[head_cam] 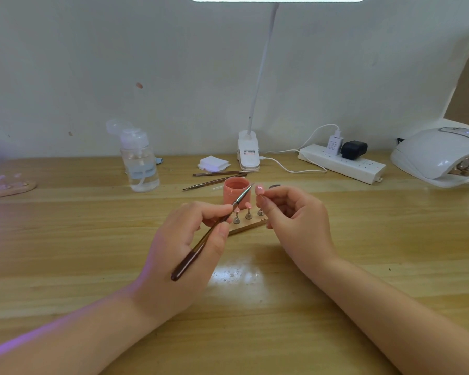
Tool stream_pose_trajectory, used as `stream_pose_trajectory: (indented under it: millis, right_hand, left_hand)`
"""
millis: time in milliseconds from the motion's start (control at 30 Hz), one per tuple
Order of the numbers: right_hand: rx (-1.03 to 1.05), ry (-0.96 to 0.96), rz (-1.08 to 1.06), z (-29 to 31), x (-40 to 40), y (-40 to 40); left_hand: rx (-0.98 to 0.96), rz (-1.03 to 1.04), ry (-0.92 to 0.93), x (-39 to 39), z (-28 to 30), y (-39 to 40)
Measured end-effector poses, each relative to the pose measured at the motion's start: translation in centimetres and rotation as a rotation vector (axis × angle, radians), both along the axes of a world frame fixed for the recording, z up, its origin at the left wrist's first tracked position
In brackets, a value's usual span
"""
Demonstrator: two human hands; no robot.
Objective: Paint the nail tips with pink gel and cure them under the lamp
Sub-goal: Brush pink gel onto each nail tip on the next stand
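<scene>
My left hand [190, 239] grips a dark-handled gel brush [211, 231], its bristles pointing up-right close to a pink nail tip [260, 189]. My right hand [290, 212] pinches that nail tip's small stand between thumb and fingers, lifted above the table. An open pink gel jar [236, 192] stands just behind. A wooden strip holder [248, 226] below my hands carries small metal stands, at least two with pink tips [248, 205]. The white curing lamp [439, 155] sits at the far right with another holder inside.
A clear pump bottle [140, 158] stands at the back left. Two spare brushes [217, 178], white wipes [214, 162], a clip desk lamp base [248, 152] and a power strip [341, 163] line the back. Another holder [8, 186] lies at the far left under purple light.
</scene>
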State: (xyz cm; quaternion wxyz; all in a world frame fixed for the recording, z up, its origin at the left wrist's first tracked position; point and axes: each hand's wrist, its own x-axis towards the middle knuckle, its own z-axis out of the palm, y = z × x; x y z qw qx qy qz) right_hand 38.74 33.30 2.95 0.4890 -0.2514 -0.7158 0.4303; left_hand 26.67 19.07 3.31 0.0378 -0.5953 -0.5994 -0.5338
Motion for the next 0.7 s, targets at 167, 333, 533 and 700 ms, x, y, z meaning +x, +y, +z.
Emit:
stream_pose_trajectory:
  millis: [167, 333, 533, 700]
  right_hand:
    - [0.026, -0.009, -0.022, -0.05, -0.03, 0.07]
    - [0.026, -0.016, -0.032, -0.15, -0.08, 0.27]
    - [0.034, -0.030, -0.025, 0.02, -0.05, 0.05]
    - [0.001, -0.011, 0.007, 0.19, 0.06, -0.10]
  left_hand:
    - [-0.002, -0.029, 0.022, -0.05, 0.07, -0.07]
    - [0.025, -0.029, -0.031, -0.13, -0.14, -0.27]
    - [-0.032, -0.027, -0.060, -0.05, 0.01, 0.03]
    - [0.008, -0.041, -0.077, -0.10, 0.03, -0.17]
